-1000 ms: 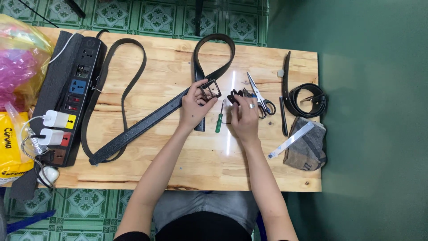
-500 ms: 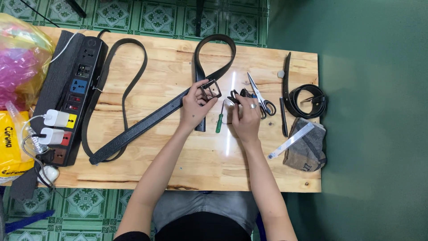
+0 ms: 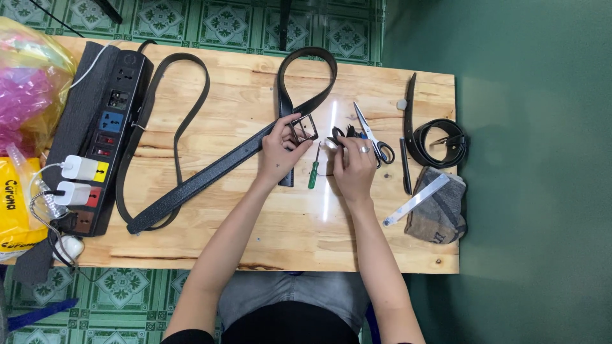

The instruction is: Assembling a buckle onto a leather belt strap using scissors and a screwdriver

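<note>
I see a pale wooden table (image 3: 210,242) over green patterned floor tiles. My left hand (image 3: 280,151) pinches the square metal buckle (image 3: 303,128) of a long black belt (image 3: 204,175) lying slantwise across the boards. My right hand (image 3: 352,167) curls its fingers on something small and dark beside the scissors (image 3: 373,134); I cannot tell what. A green-handled screwdriver (image 3: 313,169) lies between the hands. At far left sit a yellow printed package (image 3: 14,207), a clear bag of pink stuff (image 3: 25,95) and a black power strip (image 3: 105,137).
</note>
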